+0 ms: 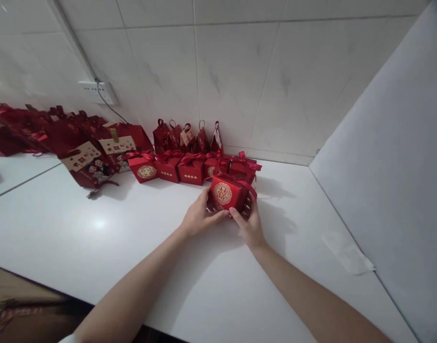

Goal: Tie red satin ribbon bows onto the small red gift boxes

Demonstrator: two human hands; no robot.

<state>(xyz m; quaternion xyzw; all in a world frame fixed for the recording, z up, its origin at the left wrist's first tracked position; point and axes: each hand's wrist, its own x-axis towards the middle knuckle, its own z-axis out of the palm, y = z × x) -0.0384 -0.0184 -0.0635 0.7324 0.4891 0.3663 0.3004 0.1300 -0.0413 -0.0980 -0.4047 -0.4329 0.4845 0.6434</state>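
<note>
In the head view, holding a red box [222,192] between left grip [198,216] and right grip [253,225], wrapped around opposite sides, thumbs nearly meeting at its lower front edge. Turned with the gold emblem [223,193] back toward the forearms [150,262]; too cube-like to tell a long axis. Held over the surface [125,243], possibly touching, cannot tell. Backed, just beyond both grips, by a row of ribboned boxes [191,171].
</note>
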